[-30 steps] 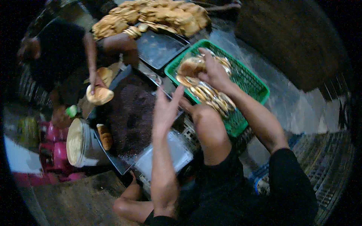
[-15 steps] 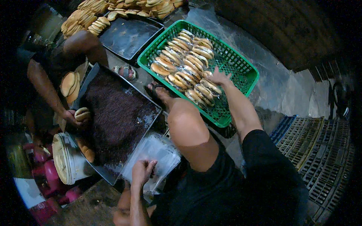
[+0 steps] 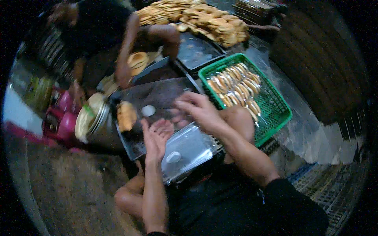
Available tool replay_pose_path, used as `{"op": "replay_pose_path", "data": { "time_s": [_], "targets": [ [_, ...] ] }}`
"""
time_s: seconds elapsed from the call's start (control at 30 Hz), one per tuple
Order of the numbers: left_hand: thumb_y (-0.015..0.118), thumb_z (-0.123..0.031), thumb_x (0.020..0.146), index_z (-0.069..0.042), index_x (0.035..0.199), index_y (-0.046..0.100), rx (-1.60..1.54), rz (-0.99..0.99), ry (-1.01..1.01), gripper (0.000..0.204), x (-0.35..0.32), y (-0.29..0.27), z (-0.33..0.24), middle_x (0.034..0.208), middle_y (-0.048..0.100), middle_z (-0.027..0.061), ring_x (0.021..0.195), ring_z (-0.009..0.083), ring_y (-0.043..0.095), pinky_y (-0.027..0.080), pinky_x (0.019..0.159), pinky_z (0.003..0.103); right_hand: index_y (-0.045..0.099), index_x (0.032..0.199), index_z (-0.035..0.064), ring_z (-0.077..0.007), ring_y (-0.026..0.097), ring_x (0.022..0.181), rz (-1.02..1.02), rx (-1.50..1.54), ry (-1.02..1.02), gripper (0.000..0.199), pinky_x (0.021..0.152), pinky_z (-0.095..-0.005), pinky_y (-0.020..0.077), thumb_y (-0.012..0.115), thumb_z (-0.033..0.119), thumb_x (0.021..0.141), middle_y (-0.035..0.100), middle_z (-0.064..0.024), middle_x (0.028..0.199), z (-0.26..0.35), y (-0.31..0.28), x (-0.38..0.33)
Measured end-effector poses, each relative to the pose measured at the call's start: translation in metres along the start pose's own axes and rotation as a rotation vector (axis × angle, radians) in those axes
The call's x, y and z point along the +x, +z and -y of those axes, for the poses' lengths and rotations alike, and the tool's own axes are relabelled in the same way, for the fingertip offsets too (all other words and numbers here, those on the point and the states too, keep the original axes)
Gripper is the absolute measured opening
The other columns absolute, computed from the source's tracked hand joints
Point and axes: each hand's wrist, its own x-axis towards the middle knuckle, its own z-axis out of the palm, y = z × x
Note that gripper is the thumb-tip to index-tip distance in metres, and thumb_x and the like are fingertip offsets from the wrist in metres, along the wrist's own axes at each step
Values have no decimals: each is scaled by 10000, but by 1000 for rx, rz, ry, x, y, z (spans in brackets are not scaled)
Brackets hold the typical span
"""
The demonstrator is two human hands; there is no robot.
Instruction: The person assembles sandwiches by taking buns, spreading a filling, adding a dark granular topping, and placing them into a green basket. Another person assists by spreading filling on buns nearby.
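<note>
Over the dark tray hangs a clear plastic bag (image 3: 157, 92) with a white round spot. My right hand (image 3: 199, 112), its fingers blurred, is closed on the bag's near right edge. My left hand (image 3: 157, 137) is just below the bag, palm up with fingers apart, holding nothing. Beneath my hands lies a stack of clear plastic bags (image 3: 189, 151), also showing a white spot. The metal tray (image 3: 130, 149) holds dark crumbly filling, partly hidden by the lifted bag. Bread (image 3: 126, 116) rests at the tray's left side.
A green crate (image 3: 275, 131) with bagged filled buns (image 3: 236, 82) stands at the right. Loose buns (image 3: 216, 21) are heaped behind a black tray (image 3: 197, 51). Across the filling tray sits another person (image 3: 98, 35), beside white buckets (image 3: 92, 118). Plastic racks (image 3: 327, 192) lie at lower right.
My right hand has left the green crate and come to the filling tray, where a clear bag is now lifted. My left hand has opened and risen. The view has turned left.
</note>
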Motion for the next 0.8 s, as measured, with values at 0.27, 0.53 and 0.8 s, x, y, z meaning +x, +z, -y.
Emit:
{"op": "replay_pose_path", "data": {
  "time_s": [0.27,0.53,0.8],
  "targets": [
    [694,-291,920,-36,888,664,192,-364,478,259,-11,-40,-56,815,681,54,689,121,648,534,545,259,591,901,10,-132,605,600,-106,-99,15,249,516,-257,475,594,246,979,593,-42,717,-65,41,3],
    [654,-400,931,-4,1062,611,-8,-895,1048,420,-38,-139,-182,954,687,102,891,207,662,540,826,358,495,1276,-4,-386,566,1174,50,-1140,-311,717,988,-502,437,809,377,756,627,-237,1171,-183,147,128],
    [427,-559,997,-43,1302,487,-86,-722,1036,602,-21,-132,-158,1163,622,144,1068,269,614,520,912,426,435,1402,65,-426,299,1404,-125,-1508,-528,741,1157,-632,133,759,325,788,572,-168,1314,-237,137,187]
  ]
}}
